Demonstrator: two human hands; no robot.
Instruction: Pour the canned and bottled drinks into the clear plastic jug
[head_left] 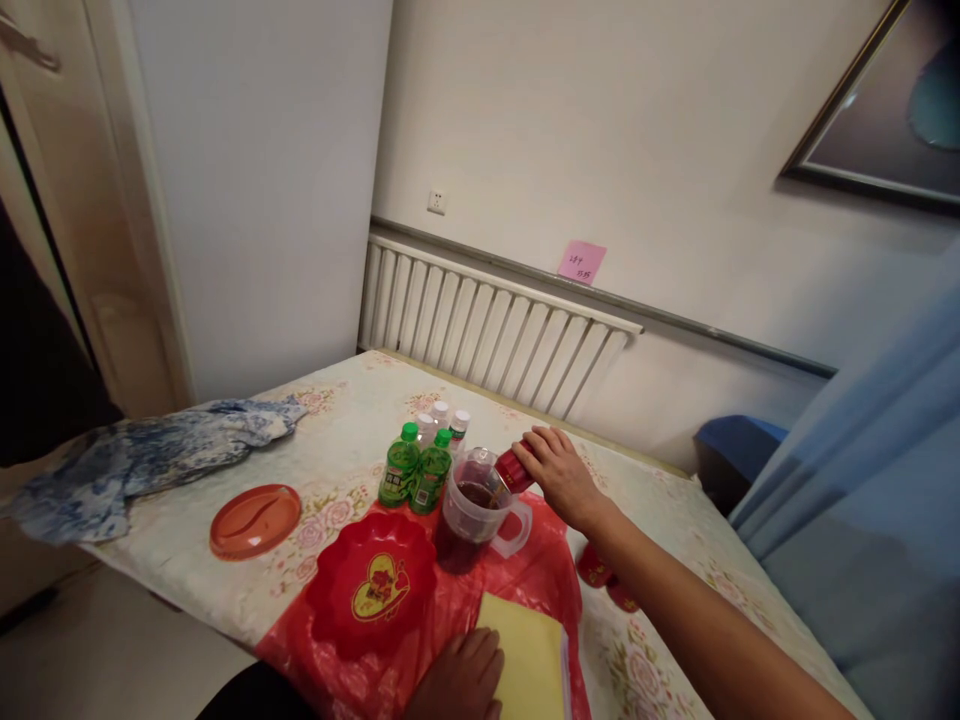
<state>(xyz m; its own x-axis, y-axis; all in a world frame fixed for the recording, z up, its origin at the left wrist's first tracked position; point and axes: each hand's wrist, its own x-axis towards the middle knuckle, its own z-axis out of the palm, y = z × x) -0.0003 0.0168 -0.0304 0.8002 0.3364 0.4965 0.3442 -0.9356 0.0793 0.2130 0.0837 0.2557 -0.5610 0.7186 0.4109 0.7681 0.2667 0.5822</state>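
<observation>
My right hand (pixel 561 475) grips a red can (pixel 514 468) tipped over a clear plastic pitcher (pixel 472 515), and a thin brown stream runs into the dark liquid inside. My left hand (pixel 459 682) rests flat at the near edge of the table, touching a yellow pad (pixel 531 655) and the red plastic sheet (pixel 544 575) under it. A red heart-shaped dish (pixel 371 585) lies left of the pitcher.
Two green bottles (pixel 415 472) and several clear white-capped bottles (pixel 442 420) stand behind the pitcher. An orange plate (pixel 255 520) and a blue patterned cloth (pixel 142 455) lie at the left. Two red cans (pixel 604 575) lie under my right forearm. A radiator (pixel 487 330) lines the wall.
</observation>
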